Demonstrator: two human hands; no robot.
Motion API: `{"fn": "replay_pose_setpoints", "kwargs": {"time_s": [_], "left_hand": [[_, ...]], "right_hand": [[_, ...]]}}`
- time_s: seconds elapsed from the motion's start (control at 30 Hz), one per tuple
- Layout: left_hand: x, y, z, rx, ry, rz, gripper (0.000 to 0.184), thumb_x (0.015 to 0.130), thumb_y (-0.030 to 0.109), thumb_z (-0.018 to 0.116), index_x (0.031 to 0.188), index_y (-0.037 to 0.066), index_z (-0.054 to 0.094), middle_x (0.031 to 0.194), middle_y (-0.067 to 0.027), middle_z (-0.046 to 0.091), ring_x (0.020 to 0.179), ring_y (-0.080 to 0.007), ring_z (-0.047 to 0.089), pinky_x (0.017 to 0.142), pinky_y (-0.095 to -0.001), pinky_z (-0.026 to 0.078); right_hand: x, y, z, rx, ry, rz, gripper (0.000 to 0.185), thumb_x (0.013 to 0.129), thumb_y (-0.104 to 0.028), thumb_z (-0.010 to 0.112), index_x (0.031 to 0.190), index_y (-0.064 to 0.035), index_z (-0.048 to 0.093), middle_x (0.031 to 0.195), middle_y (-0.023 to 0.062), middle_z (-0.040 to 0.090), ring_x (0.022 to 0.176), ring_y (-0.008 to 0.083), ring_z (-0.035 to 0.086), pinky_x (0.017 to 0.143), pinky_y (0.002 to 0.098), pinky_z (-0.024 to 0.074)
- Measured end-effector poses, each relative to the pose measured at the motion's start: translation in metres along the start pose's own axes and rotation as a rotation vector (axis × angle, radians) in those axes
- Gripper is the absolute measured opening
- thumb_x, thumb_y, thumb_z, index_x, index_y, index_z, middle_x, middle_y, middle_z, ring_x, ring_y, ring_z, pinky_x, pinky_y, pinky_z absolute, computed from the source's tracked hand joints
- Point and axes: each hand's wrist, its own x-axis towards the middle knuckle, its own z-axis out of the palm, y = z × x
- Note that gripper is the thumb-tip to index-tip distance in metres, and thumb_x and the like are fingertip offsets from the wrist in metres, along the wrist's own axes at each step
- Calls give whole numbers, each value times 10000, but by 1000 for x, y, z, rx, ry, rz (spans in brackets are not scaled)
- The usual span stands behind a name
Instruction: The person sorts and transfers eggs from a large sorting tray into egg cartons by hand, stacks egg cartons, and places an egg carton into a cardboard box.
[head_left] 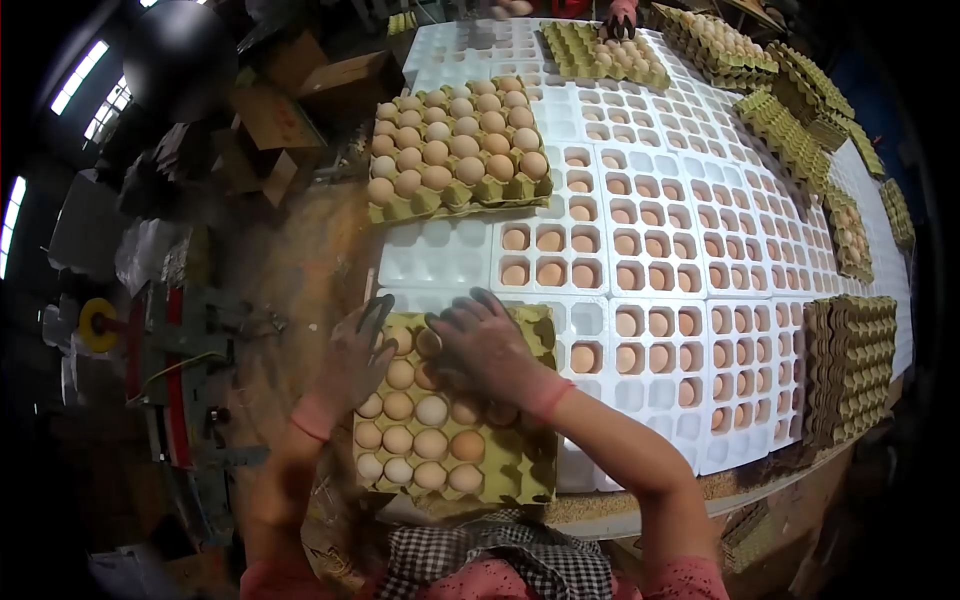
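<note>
An egg tray of yellow-green pulp lies in front of me, its left part filled with eggs and its right part bare. My left hand, in a thin dark glove, is at the tray's upper left corner, beside an egg; what its fingers hold, if anything, is hidden. My right hand, gloved alike, reaches over the tray's upper middle with its fingers curled down beside an egg. White foam trays with square pockets lie to the right, many pockets holding one egg.
A full pulp tray of eggs rests on the foam ahead. Stacked pulp trays stand at the right. At the far side, another person's gloved hand is over a pulp tray. Cardboard boxes are at the left.
</note>
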Motion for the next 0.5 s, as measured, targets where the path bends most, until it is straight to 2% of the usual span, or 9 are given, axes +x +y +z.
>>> {"fn": "replay_pose_setpoints", "kwargs": {"time_s": [0.07, 0.13, 0.2, 0.23, 0.27, 0.33, 0.37, 0.43, 0.5], "left_hand": [[-10, 7, 7, -3, 66, 14, 586, 834, 131, 659, 1375, 40, 452, 1248, -199, 541, 1158, -392, 516, 989, -466, 418], [-14, 14, 7, 42, 67, 37, 603, 823, 120, 665, 1376, 41, 440, 1250, -189, 536, 1168, -378, 500, 1001, -468, 403], [-19, 25, 0, 1, 33, 33, 582, 828, 129, 660, 1363, 42, 451, 1239, -184, 535, 1152, -373, 502, 983, -463, 414], [-28, 23, 4, 96, 59, 76, 555, 827, 174, 669, 1336, 52, 485, 1227, -155, 544, 1146, -347, 503, 964, -450, 424], [-32, 23, 7, 87, 60, 69, 555, 827, 174, 669, 1336, 52, 485, 1227, -155, 544, 1146, -347, 503, 964, -450, 424], [-32, 25, 12, 234, -60, 340, 539, 817, 230, 685, 1307, 70, 528, 1217, -121, 560, 1147, -320, 502, 953, -445, 428], [-36, 32, 15, 434, -36, 366, 527, 796, 276, 706, 1269, 88, 569, 1199, -90, 574, 1176, -279, 491, 956, -425, 425], [-25, 32, 17, 357, -116, 322, 510, 791, 255, 712, 1254, 88, 579, 1172, -91, 585, 1145, -284, 508, 940, -422, 435], [-22, 27, 21, 285, -198, 280, 493, 785, 235, 717, 1238, 88, 588, 1145, -92, 596, 1114, -288, 526, 923, -420, 444]], "right_hand": [[14, -3, 27, -48, -49, 74, 344, 883, -217, 531, 1192, -94, 618, 1091, 110, 618, 1117, 279, 546, 1118, 473, 308], [18, 0, 18, -66, -138, 58, 395, 849, -200, 606, 1221, -68, 602, 1132, 125, 616, 1115, 283, 565, 1077, 439, 374], [12, -5, -17, 690, 44, 403, 457, 830, -159, 654, 1265, -48, 566, 1160, 132, 614, 1080, 297, 598, 1000, 404, 457], [8, -6, -30, 1133, 187, 536, 467, 840, -117, 645, 1290, -46, 543, 1172, 138, 610, 1022, 324, 626, 895, 392, 521], [-11, 17, -7, 920, 342, 566, 389, 847, -128, 658, 1219, -53, 572, 1131, 139, 616, 963, 329, 645, 847, 402, 533], [-9, 6, -45, 431, 43, 296, 374, 836, -217, 689, 1161, -64, 585, 1082, 145, 628, 931, 334, 655, 796, 400, 540], [-10, -1, -42, 422, 43, 295, 374, 836, -217, 689, 1161, -64, 585, 1082, 145, 628, 931, 334, 655, 796, 400, 540], [-14, -22, -32, -155, -613, 292, 424, 813, -347, 710, 1120, -81, 590, 1034, 135, 642, 922, 330, 659, 800, 412, 532], [-18, -20, -37, -60, -507, 310, 471, 805, -393, 706, 1146, -89, 594, 1050, 132, 648, 924, 327, 660, 810, 419, 527]]}}
